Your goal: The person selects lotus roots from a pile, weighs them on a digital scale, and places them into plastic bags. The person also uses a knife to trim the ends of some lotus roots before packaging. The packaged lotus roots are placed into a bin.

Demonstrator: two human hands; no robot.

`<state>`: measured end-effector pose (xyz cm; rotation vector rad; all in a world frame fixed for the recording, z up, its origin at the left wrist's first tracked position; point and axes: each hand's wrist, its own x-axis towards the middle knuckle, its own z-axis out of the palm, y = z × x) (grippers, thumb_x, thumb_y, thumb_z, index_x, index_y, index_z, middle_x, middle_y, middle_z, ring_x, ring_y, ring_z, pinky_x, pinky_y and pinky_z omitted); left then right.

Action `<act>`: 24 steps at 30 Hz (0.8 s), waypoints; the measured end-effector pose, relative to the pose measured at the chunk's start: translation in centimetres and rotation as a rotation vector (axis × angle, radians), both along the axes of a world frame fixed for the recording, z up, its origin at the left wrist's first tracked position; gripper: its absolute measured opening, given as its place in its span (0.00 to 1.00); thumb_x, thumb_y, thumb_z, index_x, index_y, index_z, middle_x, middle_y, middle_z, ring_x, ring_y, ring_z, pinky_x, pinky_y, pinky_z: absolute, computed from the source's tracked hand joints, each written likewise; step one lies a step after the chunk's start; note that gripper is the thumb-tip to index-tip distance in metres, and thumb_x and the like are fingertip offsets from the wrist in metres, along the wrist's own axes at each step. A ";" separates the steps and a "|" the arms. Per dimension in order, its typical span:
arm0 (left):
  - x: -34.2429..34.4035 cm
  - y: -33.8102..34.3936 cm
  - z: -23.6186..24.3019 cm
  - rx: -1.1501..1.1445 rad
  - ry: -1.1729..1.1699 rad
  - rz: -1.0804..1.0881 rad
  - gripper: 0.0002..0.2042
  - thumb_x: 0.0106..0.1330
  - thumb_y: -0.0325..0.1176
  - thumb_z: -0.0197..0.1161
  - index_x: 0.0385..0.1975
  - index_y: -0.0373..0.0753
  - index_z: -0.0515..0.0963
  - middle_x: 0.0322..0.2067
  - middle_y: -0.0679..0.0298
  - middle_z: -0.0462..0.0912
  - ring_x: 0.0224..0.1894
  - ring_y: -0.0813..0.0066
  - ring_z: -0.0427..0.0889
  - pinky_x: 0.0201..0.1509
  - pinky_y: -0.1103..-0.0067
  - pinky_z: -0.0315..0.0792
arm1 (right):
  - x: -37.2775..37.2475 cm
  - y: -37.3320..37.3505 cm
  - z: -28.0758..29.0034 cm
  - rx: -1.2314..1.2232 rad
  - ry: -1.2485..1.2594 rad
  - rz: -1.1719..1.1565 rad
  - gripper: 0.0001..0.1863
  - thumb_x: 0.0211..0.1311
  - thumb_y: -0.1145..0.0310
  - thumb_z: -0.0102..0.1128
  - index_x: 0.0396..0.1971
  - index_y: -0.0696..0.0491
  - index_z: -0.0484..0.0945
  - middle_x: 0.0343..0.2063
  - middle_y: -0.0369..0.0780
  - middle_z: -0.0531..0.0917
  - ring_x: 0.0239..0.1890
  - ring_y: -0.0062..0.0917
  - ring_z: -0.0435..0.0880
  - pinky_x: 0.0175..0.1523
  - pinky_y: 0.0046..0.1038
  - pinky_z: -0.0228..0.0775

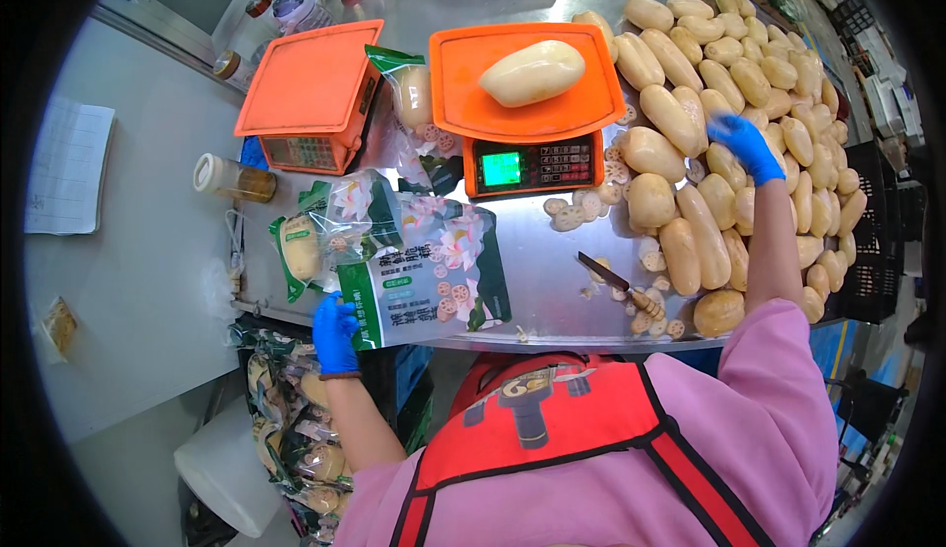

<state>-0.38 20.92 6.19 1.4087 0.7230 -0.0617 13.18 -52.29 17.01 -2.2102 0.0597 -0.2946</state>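
My left hand [336,334], in a blue glove, is closed on the lower left edge of a flat plastic bag [406,296] printed with green bands and pink lotus flowers. My right hand [746,148], also gloved in blue, reaches over the pile of peeled lotus roots [749,82]; motion smears its fingertips, so its grip does not show. One lotus root [533,73] lies on the orange tray [456,84] of a scale with a lit green display [501,169]. Beside the flat bag lies a filled bag [300,248] with a lotus root inside.
A second orange scale [310,84] stands at the left, with another packed lotus root [410,93] between the scales. A knife [603,272] lies on the metal table [552,296] near cut slices [569,215]. A capped jar [235,178] stands left; packed bags [320,460] fill a container below.
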 end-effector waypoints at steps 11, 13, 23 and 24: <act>-2.2 -21.0 -0.3 0.937 -0.395 -0.806 0.26 0.52 0.45 0.69 0.48 0.36 0.74 0.47 0.49 0.75 0.48 0.53 0.74 0.51 0.65 0.69 | 3.2 15.4 -1.2 -0.092 -0.108 0.124 0.23 0.57 0.61 0.64 0.52 0.51 0.75 0.39 0.45 0.82 0.43 0.35 0.81 0.49 0.30 0.74; -2.7 -23.1 -0.3 1.119 -0.431 -0.751 0.29 0.47 0.46 0.73 0.47 0.36 0.74 0.48 0.49 0.73 0.49 0.52 0.72 0.53 0.64 0.67 | 4.4 17.7 -1.2 -0.322 -0.137 0.082 0.23 0.57 0.60 0.63 0.52 0.51 0.74 0.36 0.42 0.83 0.39 0.35 0.82 0.43 0.33 0.75; -4.4 -17.7 -2.1 1.186 -0.319 -0.833 0.18 0.52 0.39 0.67 0.41 0.39 0.75 0.57 0.52 0.69 0.58 0.48 0.66 0.58 0.59 0.60 | 9.6 18.6 -3.8 -0.635 -0.024 -0.022 0.10 0.59 0.60 0.53 0.34 0.49 0.78 0.32 0.46 0.82 0.35 0.42 0.81 0.40 0.39 0.73; -4.5 -17.5 -2.1 1.212 -0.287 -0.850 0.15 0.52 0.38 0.66 0.38 0.39 0.76 0.57 0.52 0.69 0.58 0.48 0.66 0.59 0.58 0.60 | 9.3 17.3 -3.4 -0.548 0.001 -0.006 0.10 0.59 0.62 0.53 0.35 0.50 0.79 0.33 0.47 0.82 0.36 0.41 0.81 0.41 0.39 0.73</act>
